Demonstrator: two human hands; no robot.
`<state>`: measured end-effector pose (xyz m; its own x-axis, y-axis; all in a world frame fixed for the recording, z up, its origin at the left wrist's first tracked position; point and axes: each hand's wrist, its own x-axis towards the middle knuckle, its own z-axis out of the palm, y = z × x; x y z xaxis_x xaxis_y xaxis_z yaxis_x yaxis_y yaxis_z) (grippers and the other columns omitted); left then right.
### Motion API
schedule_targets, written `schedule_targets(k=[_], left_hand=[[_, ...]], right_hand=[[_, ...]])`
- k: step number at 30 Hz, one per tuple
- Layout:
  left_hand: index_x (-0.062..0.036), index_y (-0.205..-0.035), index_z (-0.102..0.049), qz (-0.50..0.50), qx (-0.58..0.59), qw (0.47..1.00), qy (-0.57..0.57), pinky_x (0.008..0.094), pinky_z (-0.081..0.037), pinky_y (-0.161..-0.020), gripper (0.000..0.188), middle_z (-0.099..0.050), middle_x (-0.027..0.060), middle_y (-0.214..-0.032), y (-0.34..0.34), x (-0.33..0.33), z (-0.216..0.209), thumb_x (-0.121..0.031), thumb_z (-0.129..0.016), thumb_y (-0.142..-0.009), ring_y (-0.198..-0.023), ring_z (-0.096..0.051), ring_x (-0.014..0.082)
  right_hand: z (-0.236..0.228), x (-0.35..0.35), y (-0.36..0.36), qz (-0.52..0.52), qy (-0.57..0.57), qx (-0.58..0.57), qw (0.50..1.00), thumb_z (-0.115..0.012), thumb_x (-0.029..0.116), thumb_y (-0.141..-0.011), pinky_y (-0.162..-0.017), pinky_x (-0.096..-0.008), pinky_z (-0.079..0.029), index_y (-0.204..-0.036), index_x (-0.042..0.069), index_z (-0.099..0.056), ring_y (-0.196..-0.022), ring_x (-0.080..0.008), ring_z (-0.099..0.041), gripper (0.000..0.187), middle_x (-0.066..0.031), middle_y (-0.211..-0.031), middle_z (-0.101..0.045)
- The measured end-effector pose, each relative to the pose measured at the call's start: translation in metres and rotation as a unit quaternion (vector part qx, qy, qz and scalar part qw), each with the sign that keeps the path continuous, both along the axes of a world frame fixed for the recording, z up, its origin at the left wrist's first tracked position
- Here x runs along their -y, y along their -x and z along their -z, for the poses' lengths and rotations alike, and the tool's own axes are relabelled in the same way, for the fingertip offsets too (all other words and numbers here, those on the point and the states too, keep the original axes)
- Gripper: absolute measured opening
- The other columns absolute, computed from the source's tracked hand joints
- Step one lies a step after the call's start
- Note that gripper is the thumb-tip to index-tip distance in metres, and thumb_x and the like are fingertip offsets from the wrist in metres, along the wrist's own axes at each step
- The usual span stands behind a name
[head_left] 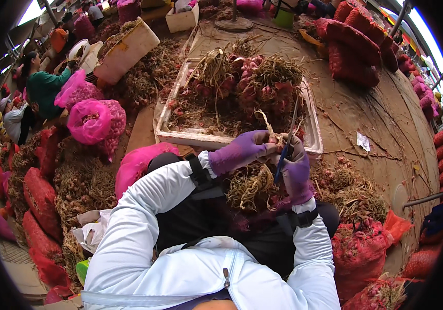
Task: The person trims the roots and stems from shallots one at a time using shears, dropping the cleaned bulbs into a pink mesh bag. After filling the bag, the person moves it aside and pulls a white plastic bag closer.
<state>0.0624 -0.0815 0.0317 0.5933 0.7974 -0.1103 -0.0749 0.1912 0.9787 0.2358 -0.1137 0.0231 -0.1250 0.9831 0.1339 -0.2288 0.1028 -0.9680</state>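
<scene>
Firstly, red sacks (43, 199): they lie along the left side of the frame, among dry stalks.
Co-worker: a person in green (48, 87) is at the upper left, well apart from the two working hands.
Pink mesh bags (89, 121): these are filled and touch each other, left of the frame's centre.
White tray (195, 138): it occupies the upper centre and bears a pile of bulbs (265, 90) with dry tops.
Left hand (239, 152): in a purple glove, thumb and fingers pinch the bulb bunch (272, 140).
Bulb bunch: it is just right of centre, over the tray's near rim, between both hands.
Cutting tool (282, 161): its blue handle slants, and the blade points upward; whether knife or scissors, I cannot tell.
Right hand (298, 173): also purple-gloved, its fingers are closed around the tool; whether they press the bunch too, I cannot tell.
Blade work: in my judgement, the step in hand is trimming the dry stalk.
Next cut: probably it calls for a steady left pinch, with fingertips away from the edge.
Dry heap (353, 194): stalks with bulbs lie at the right, above a red mesh bag (358, 250).
</scene>
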Motion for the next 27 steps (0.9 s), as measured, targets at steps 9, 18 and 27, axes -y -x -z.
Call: schedule_targets(k=[9, 18, 27], left_hand=[[-0.0044, -0.112, -0.057, -0.076, -0.219, 0.910, -0.345, 0.0348, -0.048, -0.081, 0.034, -0.062, 0.0086, -0.103, 0.020, 0.005, 0.005, -0.013, -0.070, -0.081, -0.096, -0.060, 0.0250], [-0.0062, -0.091, -0.055, -0.057, -0.299, 0.873, -0.381, 0.0367, -0.047, -0.075, 0.025, -0.060, 0.0131, -0.092, 0.014, 0.003, 0.021, -0.015, -0.073, -0.076, -0.086, -0.059, 0.0304], [-0.0060, -0.121, -0.056, -0.054, -0.229, 0.927, -0.292, 0.0320, -0.046, -0.088, 0.041, -0.061, 0.0123, -0.106, 0.009, 0.012, 0.023, -0.016, -0.066, -0.083, -0.101, -0.060, 0.0200]], right_hand=[[-0.001, -0.003, 0.007, -0.006, 0.050, 0.021, 0.999, -0.071, 0.001, -0.080, -0.064, -0.0166, -0.045, -0.114, 0.004, -0.052, -0.072, -0.0020, -0.054, 0.039, 0.0016, -0.091, -0.061], [0.005, 0.003, 0.011, 0.074, -0.047, 0.175, 0.981, -0.069, -0.002, -0.077, -0.066, -0.0190, -0.045, -0.111, 0.004, -0.056, -0.071, -0.0024, -0.051, 0.038, 0.0044, -0.088, -0.058], [0.012, -0.005, 0.003, 0.048, 0.066, -0.032, 0.996, -0.061, -0.008, -0.078, -0.069, -0.0291, -0.057, -0.113, -0.001, -0.049, -0.077, -0.0150, -0.063, 0.037, -0.0076, -0.092, -0.060]])
